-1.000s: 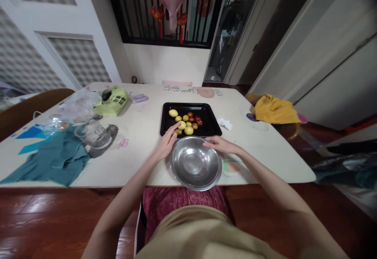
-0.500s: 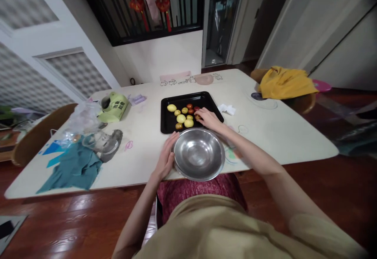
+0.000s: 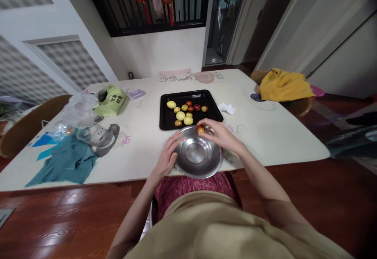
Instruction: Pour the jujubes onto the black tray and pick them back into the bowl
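A shiny metal bowl [image 3: 198,168] sits at the near edge of the table. My left hand [image 3: 168,157] rests against its left rim, fingers stretched out and holding nothing. Between the thumb and fingers of my right hand [image 3: 220,135] is a reddish-yellow jujube [image 3: 200,129], held over the bowl's far rim. No fruit shows inside the bowl. Just behind it lies a black baking tray [image 3: 165,121] with several fruits on it. Among them are yellow lemons [image 3: 180,115] and smaller jujubes, some red [image 3: 197,107] and some yellowish brown [image 3: 178,123].
A crumpled white tissue [image 3: 226,108] lies right of the tray. On the left of the table [image 3: 141,133] are a green bag [image 3: 113,100], a clear plastic bag [image 3: 79,112], a transparent container [image 3: 97,135] and a teal cloth [image 3: 67,163]. A yellow garment [image 3: 284,86] hangs over a chair at right.
My right hand has come back from the tray to the bowl's far rim, bringing a jujube. My left hand stays at the bowl's left side. The view has shifted slightly.
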Demonstrator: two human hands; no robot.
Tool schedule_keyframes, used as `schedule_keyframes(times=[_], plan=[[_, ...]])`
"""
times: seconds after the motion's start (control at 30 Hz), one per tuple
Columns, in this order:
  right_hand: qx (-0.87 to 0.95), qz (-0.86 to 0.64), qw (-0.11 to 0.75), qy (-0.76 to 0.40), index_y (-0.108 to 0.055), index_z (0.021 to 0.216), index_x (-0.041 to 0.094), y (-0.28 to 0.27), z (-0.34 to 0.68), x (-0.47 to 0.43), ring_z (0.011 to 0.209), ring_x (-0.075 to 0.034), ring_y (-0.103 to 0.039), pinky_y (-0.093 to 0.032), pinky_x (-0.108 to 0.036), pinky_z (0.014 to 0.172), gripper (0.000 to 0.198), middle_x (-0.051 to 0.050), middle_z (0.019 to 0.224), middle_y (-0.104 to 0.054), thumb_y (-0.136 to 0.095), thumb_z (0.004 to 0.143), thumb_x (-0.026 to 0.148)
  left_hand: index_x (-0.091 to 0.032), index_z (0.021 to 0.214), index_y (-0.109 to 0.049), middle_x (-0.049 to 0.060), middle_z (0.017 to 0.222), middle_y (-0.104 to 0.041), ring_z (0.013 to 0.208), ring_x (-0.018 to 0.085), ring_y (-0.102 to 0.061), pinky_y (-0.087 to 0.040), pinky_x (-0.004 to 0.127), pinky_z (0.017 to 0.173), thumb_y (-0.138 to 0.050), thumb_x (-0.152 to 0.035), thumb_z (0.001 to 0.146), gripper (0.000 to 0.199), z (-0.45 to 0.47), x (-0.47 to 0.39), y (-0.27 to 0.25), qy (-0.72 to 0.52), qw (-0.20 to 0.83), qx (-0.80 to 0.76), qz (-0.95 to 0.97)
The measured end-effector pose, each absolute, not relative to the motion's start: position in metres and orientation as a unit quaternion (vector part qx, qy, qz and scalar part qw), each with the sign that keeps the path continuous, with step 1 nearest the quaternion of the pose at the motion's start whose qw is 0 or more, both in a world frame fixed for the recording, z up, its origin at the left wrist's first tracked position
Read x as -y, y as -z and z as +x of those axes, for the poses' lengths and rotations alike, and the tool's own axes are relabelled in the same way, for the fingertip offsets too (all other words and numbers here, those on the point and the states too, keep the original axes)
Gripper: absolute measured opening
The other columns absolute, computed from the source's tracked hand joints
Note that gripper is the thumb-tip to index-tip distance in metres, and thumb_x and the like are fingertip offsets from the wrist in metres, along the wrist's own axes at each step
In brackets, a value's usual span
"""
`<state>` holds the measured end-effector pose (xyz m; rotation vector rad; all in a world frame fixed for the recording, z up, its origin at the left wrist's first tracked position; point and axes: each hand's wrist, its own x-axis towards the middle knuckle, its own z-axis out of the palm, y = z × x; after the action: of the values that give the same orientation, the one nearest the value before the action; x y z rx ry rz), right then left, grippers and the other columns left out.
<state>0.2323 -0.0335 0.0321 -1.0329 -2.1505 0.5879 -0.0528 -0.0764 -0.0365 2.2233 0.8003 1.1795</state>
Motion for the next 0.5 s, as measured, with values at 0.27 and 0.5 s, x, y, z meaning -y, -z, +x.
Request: schedule_keyframes(times=[0.27,0.5], plan=[[0.874,-0.402,0.155,-0.227,-0.072,0.118,0.022,-0.009,0.215,0.069,0.1,-0.027,-0.072,-0.055,-0.038,0.093,0.017,-0.009,0.111,-0.077,-0.068,0.101,0.024,-0.029,0.158,-0.055,0.013,0.165,-0.052,0.159,0.033,-0.042,-0.033,0.062,0.131,-0.026,-0.063,0.112,0.064,-0.052,0.077,0.035,-0.429,0.249,-0.299,0.816],[0.837,-0.463,0.241,-0.167,-0.074,0.121,0.023,0.004,0.211,0.065,0.114,-0.029,-0.074,-0.058,-0.044,0.101,0.026,-0.011,0.127,-0.077,-0.068,0.097,0.014,-0.03,0.156,-0.057,0.013,0.164,-0.053,0.158,0.034,-0.043,-0.034,0.063,0.13,-0.025,-0.065,0.112,0.065,-0.053,0.077,0.032,-0.427,0.244,-0.302,0.816]])
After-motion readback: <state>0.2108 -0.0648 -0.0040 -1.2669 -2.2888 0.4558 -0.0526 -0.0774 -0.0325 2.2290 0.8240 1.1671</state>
